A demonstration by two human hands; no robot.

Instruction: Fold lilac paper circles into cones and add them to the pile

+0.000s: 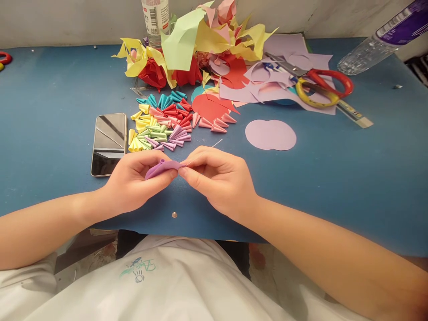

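Both hands meet over the near part of the blue table (50,111). My left hand (133,180) pinches the wide end of a purple paper piece (162,168) that is rolled into a cone shape. My right hand (219,178) pinches its narrow tip, fingers pressed together. A thin white stick (216,143) pokes out just beyond the right fingers. Just behind the hands lies a pile of small rolled paper cones (167,122) in yellow, green, red, pink, purple and teal.
A phone (109,143) lies face up at the left. A purple paper circle (270,134) lies right of the cones. Farther back are paper scraps (207,40), scissors (317,84) on purple sheets, a ruler (354,113) and two plastic bottles (155,18), (384,40).
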